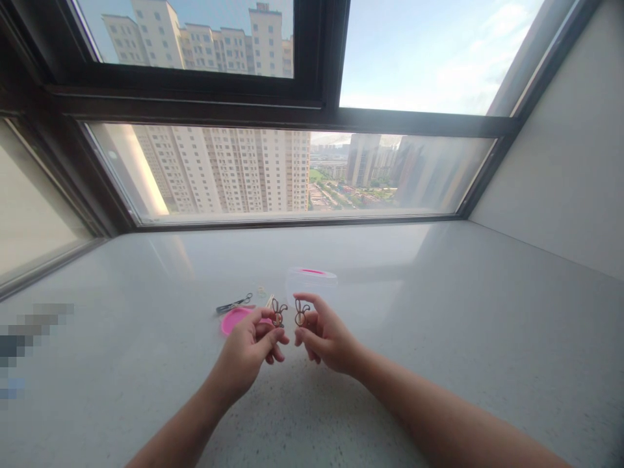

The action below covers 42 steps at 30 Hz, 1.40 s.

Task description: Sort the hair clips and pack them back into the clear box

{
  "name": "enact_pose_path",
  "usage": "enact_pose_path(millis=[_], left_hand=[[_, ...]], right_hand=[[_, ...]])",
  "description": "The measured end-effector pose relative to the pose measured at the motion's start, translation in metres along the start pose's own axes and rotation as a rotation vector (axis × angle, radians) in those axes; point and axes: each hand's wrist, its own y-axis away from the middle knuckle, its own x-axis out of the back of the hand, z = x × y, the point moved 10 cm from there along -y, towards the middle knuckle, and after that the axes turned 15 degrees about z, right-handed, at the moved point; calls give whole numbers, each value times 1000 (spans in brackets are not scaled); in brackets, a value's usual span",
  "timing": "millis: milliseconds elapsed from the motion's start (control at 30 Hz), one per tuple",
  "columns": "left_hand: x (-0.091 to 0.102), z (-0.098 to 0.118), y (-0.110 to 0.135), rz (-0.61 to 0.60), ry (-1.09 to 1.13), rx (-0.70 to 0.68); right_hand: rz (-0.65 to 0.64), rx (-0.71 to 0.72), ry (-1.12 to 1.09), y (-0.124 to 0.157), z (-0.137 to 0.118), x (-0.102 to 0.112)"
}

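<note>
My left hand (258, 341) is closed, pinching a small dark bronze rabbit-shaped outline charm (277, 313) between thumb and fingers. Close beside it on the right, my right hand (324, 331) grips a second, matching rabbit-shaped charm (301, 313) with its long ears pointing up. The two charms are held upright above the counter, side by side with a narrow gap between them. Partly hidden behind my left hand lies a round pink dish (234, 320). Small pale sticks (270, 300) show just behind the left charm.
On the speckled white sill (439, 325), a dark scissor-like tool (234, 303) lies behind the pink dish. A translucent plastic box (312, 279) with a pink strip stands beyond my right hand. The window frame (292, 224) bounds the far edge; a wall (560, 162) rises at right.
</note>
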Motion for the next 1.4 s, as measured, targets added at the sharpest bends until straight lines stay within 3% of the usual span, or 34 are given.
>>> enact_pose_path(millis=[900,1067,1267,1400], left_hand=[[15,19,8,174,-44,-68],[8,17,10,88,13,-27],[-4,18,13,-92,317,137],[-7,22,13,-146,436,147]], right_hand=[[105,143,143,-1,-8,11],[104,154,149,1,-11,10],[81,160,93,5,-16,6],[54,135,3,5,-15,3]])
